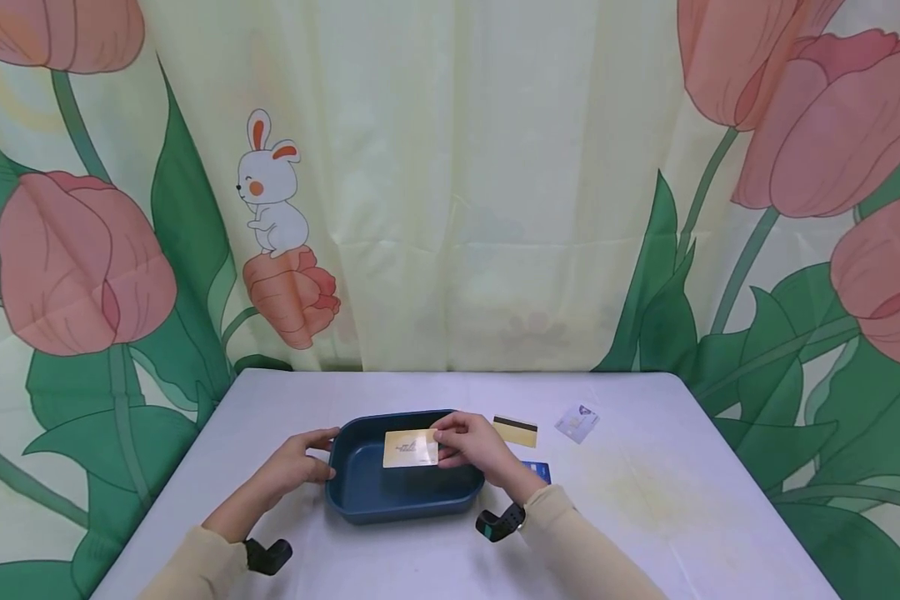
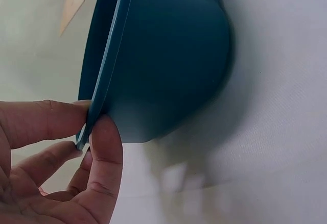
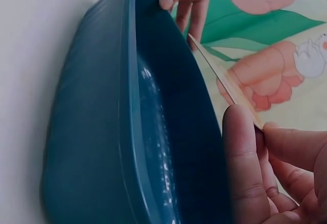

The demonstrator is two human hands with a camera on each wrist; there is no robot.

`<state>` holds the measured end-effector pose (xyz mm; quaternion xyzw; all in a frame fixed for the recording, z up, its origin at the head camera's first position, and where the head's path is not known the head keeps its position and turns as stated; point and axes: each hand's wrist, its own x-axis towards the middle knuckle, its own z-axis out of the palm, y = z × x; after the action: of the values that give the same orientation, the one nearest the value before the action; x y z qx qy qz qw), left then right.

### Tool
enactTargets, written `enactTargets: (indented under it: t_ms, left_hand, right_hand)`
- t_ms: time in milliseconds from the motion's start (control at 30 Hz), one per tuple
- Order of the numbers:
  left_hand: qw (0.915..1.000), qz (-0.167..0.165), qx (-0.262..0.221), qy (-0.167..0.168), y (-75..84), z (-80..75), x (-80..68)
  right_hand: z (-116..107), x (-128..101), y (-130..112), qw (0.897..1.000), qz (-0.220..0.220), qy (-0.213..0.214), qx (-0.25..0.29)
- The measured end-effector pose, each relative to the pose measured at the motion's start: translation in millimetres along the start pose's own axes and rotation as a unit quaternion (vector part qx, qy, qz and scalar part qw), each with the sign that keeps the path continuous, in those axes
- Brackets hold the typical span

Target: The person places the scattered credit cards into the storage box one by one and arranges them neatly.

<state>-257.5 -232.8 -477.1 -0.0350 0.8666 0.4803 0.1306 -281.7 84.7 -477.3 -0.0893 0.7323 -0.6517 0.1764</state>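
A dark blue rectangular plastic bin (image 1: 405, 510) stands on the white table. My left hand (image 1: 296, 465) pinches the rim at its left end. In the left wrist view, thumb and fingers grip the bin's rim (image 2: 110, 50) from both sides. Over the bin's opening, my right hand (image 1: 474, 443) pinches a gold bank card (image 1: 407, 450) by its right edge. Small dark print shows on the card's face. The right wrist view has the card (image 3: 225, 81) nearly edge-on, above the bin's rim, between thumb and fingertips.
Right of the bin lie a gold card with a black stripe (image 1: 515, 432) and a pale silvery card (image 1: 577, 423). A blue card (image 1: 537, 471) is partly hidden by my right wrist. Behind the table (image 1: 645, 533) hangs a tulip-print curtain (image 1: 525, 183).
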Motion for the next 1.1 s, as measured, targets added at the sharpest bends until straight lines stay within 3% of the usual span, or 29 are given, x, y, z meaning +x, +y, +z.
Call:
enactTargets:
  t_ms: [400,1100]
  left_hand:
    - [0.9999,-0.008,-0.014,-0.002,-2.5,1.5,2.4]
    - [0.9999,-0.009,-0.003,0.005,-1.3,2.0,-0.8]
  right_hand:
    - [13,2,1,1.000,-0.004,-0.012,-0.006]
    - [36,1,8,0.999,0.037,-0.008,-0.014]
